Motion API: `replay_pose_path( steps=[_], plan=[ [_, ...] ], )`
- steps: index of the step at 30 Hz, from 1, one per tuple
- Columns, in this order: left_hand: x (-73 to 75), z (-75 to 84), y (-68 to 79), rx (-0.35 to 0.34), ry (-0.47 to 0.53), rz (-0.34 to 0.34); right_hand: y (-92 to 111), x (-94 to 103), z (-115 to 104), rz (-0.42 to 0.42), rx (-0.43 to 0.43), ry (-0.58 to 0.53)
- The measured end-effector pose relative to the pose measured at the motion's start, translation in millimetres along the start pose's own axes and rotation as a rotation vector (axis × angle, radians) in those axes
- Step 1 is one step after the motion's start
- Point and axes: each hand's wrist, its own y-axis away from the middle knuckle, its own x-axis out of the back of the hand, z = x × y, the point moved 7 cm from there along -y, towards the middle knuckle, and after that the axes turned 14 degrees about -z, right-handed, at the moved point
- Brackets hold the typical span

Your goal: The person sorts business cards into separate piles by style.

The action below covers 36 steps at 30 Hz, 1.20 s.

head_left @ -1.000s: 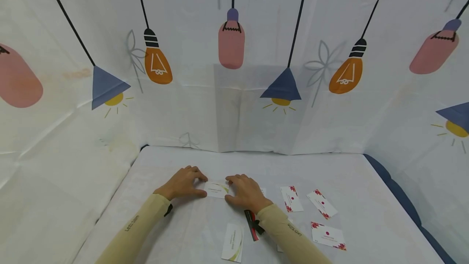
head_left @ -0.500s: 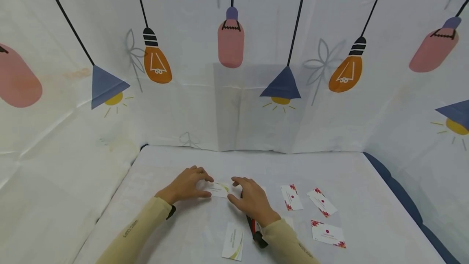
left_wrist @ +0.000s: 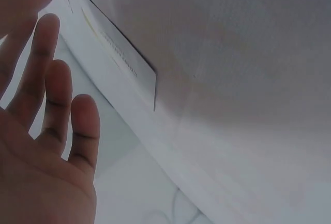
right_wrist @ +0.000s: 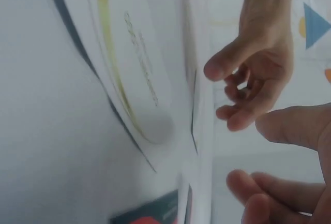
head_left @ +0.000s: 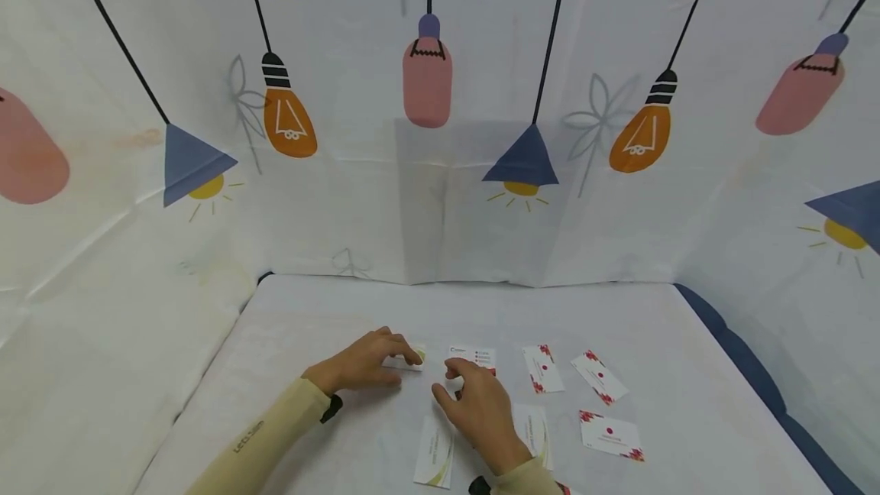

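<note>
My left hand (head_left: pixel 363 361) hovers over a white business card with green trim (head_left: pixel 418 358), partly covering it. In the left wrist view the fingers are straight, apart from that card (left_wrist: pixel 121 53), which lies flat. My right hand (head_left: pixel 484 415) holds nothing, its thumb and index finger spread apart. It is above the table between two green-trimmed cards, one on its left (head_left: pixel 433 453) and one on its right (head_left: pixel 535 430). A card with red and black print (head_left: pixel 474 356) lies just beyond its fingers. The right wrist view has a green-trimmed card (right_wrist: pixel 134 63) close up.
Three white cards with red floral corners lie to the right: one upright (head_left: pixel 543 369), one slanted (head_left: pixel 600 376), one sideways (head_left: pixel 610 435). A white cloth covers the table (head_left: pixel 330 304). Behind stands a white sheet printed with lamps (head_left: pixel 357 212).
My right hand has drawn back toward me and away from the green-trimmed card by the left hand, uncovering the red and black card. My left hand has shifted slightly right and nearer.
</note>
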Motion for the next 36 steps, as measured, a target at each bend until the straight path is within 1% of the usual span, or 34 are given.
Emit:
replay_pose_path(
  steps=[2, 6, 10, 15, 18, 21, 24, 26, 30, 33, 36],
  plan=[
    [-2.7, 2.1, -1.7, -0.011, 0.033, -0.019, 8.5, -0.2, 1.1, -0.001, -0.059, 0.016],
    [-8.8, 9.2, -6.5, -0.032, 0.059, -0.067, 24.3, -4.5, 2.5, -0.029, -0.128, 0.042],
    [-14.9, 18.9, -11.5, -0.04, 0.07, -0.131, 39.7, -12.6, 2.4, -0.066, -0.139, 0.048],
    [-22.8, 33.2, -18.2, -0.101, 0.022, -0.191, 54.8, -21.0, 2.7, -0.116, -0.147, 0.031],
    [-27.3, 40.5, -21.6, -0.134, 0.02, -0.228, 62.1, -24.9, 4.8, -0.14, -0.155, 0.014],
    [-31.1, 46.7, -24.3, -0.163, 0.04, -0.266, 68.4, -28.2, 9.0, -0.16, -0.166, 0.003],
    [-35.5, 51.7, -26.8, -0.194, 0.045, -0.306, 72.7, -30.6, 14.7, -0.199, -0.191, -0.043],
    [-38.7, 54.0, -28.0, -0.204, 0.044, -0.335, 74.5, -32.0, 18.1, -0.231, -0.222, -0.088],
    [-45.2, 55.2, -31.1, -0.199, 0.027, -0.384, 76.7, -35.6, 21.8, -0.29, -0.278, -0.16],
    [-48.6, 56.2, -34.2, -0.204, -0.009, -0.408, 78.4, -37.2, 22.2, -0.304, -0.279, -0.184],
    [-50.5, 57.7, -37.5, -0.21, -0.043, -0.43, 79.4, -37.9, 22.7, -0.3, -0.268, -0.195]
  ],
)
